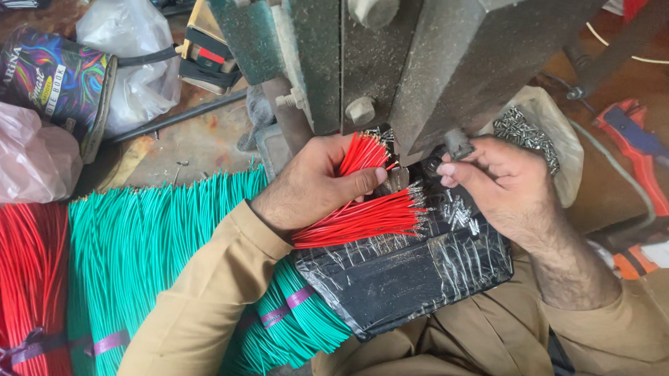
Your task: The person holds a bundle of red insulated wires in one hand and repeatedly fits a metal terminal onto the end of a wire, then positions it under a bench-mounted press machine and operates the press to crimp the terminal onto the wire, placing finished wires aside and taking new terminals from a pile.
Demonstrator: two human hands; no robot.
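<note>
Cluttered, rust-stained bench [192,145], with a heavy green-grey press machine [419,51] rising at centre. Your left hand [316,185] is closed around a bundle of short red wires [365,213]; their metal-tipped ends fan out rightward over a black plastic-wrapped pad [404,278] on your lap, and a second tuft stands up past your thumb toward the machine's foot. Your right hand [497,182] is pinched narrow, thumb against fingertips, just under the machine's edge; it likely grips one small metal terminal, though the piece is too small to tell. Loose terminals [458,213] lie scattered on the pad between both hands; more fill a clear bag [529,133] behind your right hand. Left: tied sheaf of green wires [144,261], then a sheaf of long red wires [19,288], plastic bags [22,158].
</note>
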